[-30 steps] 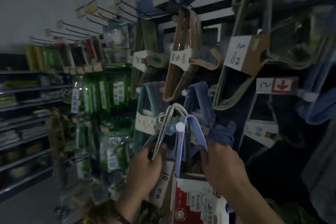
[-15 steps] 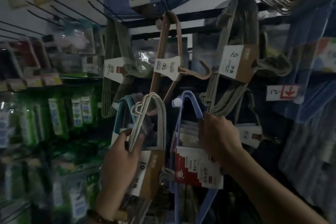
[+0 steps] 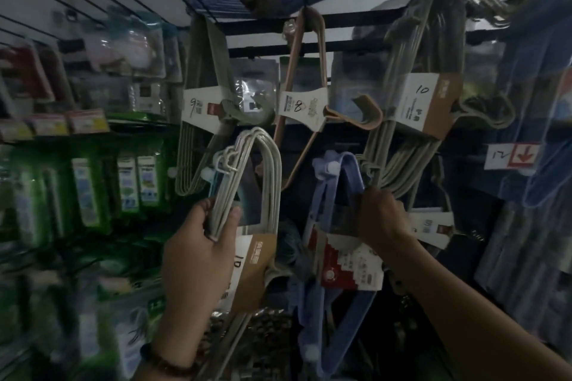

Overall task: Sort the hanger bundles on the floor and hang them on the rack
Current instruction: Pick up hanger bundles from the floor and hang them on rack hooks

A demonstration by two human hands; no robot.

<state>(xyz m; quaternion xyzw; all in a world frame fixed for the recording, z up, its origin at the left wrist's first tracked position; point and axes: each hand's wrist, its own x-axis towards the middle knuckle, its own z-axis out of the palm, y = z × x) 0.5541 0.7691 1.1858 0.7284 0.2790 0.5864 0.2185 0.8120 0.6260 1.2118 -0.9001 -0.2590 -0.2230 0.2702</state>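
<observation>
The left hand (image 3: pixel 198 244) is raised in front of the rack, fingers and thumb curled round one arm of the white bundle (image 3: pixel 266 161), thumb to the right of the wires. The bundle stands upright, its bend uppermost, near a teal-tipped peg (image 3: pixel 205 175); whether it touches the peg cannot be told. A brown and white card (image 3: pixel 258 266) wraps it just below the hand. A bead bracelet (image 3: pixel 168 363) circles that wrist.

The right hand (image 3: pixel 382 223) shows its back, fingers curled round the right arm of the blue bundle (image 3: pixel 351 170); the fingertips are hidden. The bundle's top lies at a white-tipped peg (image 3: pixel 332 168), and a red and white card (image 3: pixel 349 269) crosses it lower down.

Above hang three more bundles: a grey one marked 9 (image 3: pixel 198 86) on the left, a pink one marked 8 (image 3: pixel 309 65) in the middle, and a grey one marked 10 (image 3: pixel 414 139) on the right. A tag (image 3: pixel 510 156) reading 12 with a red arrow sits further right. Green packets (image 3: pixel 130 182) fill the blurred left shelves.
</observation>
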